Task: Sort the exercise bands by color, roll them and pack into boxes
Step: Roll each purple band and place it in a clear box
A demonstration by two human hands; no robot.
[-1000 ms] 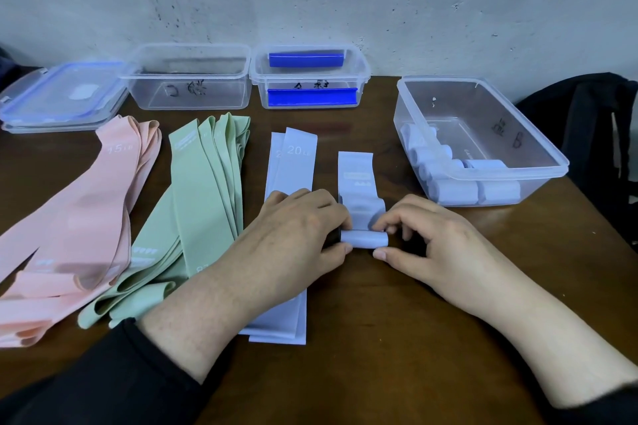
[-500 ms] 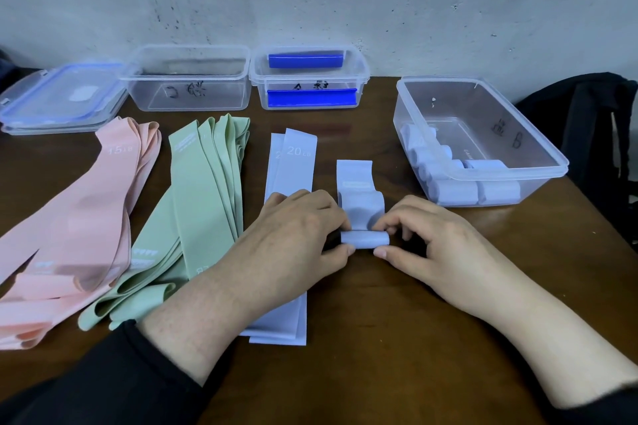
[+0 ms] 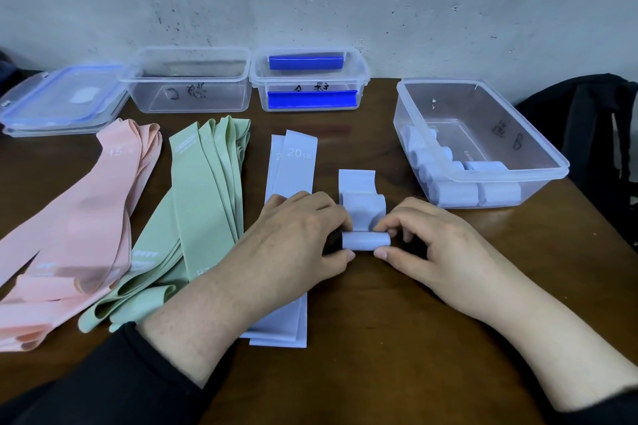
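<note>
A pale blue band (image 3: 359, 203) lies on the table, its near end wound into a small roll (image 3: 365, 240). My left hand (image 3: 297, 238) pinches the roll's left end and my right hand (image 3: 424, 241) pinches its right end. Two flat blue bands (image 3: 291, 176) lie partly under my left hand. A clear box (image 3: 538, 152) at the right holds several rolled blue bands (image 3: 459, 191). Green bands (image 3: 203, 203) and pink bands (image 3: 79, 217) lie spread out to the left.
Along the wall stand an empty clear box (image 3: 190, 83), a clear box with blue clips (image 3: 310, 79) and stacked lids (image 3: 62, 103). A dark bag (image 3: 593, 128) sits beyond the table's right edge.
The roll has grown slightly thicker and the flat tail of the blue band has shortened toward my hands. Both hands have stayed in place.
</note>
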